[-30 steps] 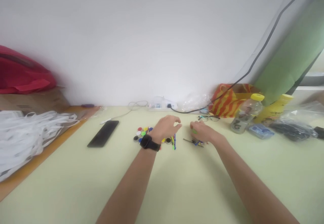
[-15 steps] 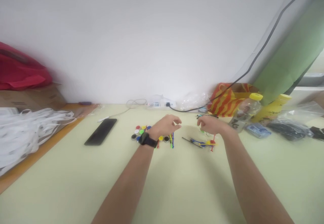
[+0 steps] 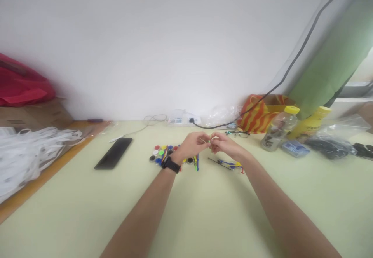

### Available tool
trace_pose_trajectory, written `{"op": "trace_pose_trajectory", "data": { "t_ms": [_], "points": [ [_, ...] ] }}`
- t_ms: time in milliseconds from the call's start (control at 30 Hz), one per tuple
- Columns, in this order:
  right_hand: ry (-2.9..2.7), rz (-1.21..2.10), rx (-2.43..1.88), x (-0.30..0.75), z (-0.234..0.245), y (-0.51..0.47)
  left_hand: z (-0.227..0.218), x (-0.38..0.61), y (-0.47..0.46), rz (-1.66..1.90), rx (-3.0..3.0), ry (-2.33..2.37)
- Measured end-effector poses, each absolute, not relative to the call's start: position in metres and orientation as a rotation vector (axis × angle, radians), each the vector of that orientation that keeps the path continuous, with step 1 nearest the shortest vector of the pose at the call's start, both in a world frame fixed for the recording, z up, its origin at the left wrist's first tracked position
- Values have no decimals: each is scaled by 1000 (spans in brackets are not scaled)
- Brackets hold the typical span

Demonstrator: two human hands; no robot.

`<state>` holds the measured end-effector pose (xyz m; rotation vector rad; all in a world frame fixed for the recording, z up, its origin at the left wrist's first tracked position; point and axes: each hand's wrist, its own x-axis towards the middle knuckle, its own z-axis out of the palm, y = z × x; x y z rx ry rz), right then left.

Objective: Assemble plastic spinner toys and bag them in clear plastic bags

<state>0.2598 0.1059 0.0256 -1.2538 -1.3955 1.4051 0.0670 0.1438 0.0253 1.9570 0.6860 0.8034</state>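
My left hand (image 3: 192, 146), with a black watch at the wrist, is closed in a pinch above the table. Its fingertips meet those of my right hand (image 3: 226, 146), which is closed too. Between the fingertips shows a small green piece (image 3: 209, 142), mostly hidden by the fingers. Below and left of my left hand lie round coloured discs (image 3: 161, 153) in several colours, partly covered by the wrist. Thin coloured plastic sticks (image 3: 197, 162) lie just right of them. Under my right hand is a loose group of blue, yellow and red sticks (image 3: 231, 165) with a black one.
A black phone (image 3: 114, 154) lies at left, near white straps (image 3: 37, 157). A power strip (image 3: 184, 118) sits against the wall. Eyeglasses (image 3: 237, 134), a striped bag (image 3: 256, 114), a clear bottle (image 3: 279, 129), a yellow bottle (image 3: 310, 126) and a blue packet (image 3: 295, 148) stand or lie at right.
My right hand has moved left and met my left hand, whose fingers have closed. The green piece now shows between the fingertips. The eyeglasses are more exposed.
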Motion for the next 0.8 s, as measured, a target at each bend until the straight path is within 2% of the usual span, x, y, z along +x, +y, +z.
{"op": "trace_pose_trajectory", "data": {
  "t_ms": [233,400,467,667,800],
  "points": [
    [-1531,1316,-1242,258,22,105,26,69,141,834,2001,706],
    [-1940,757,-1574,265,20,110,21,72,140,867,2116,802],
    [-2027,652,-1679,272,17,111,17,72,140,839,2177,861],
    [-2139,614,-1818,286,25,103,6,71,140,728,2473,872],
    [-2262,788,-1829,277,36,91,2,65,142,635,2555,1082]
  ]
}}
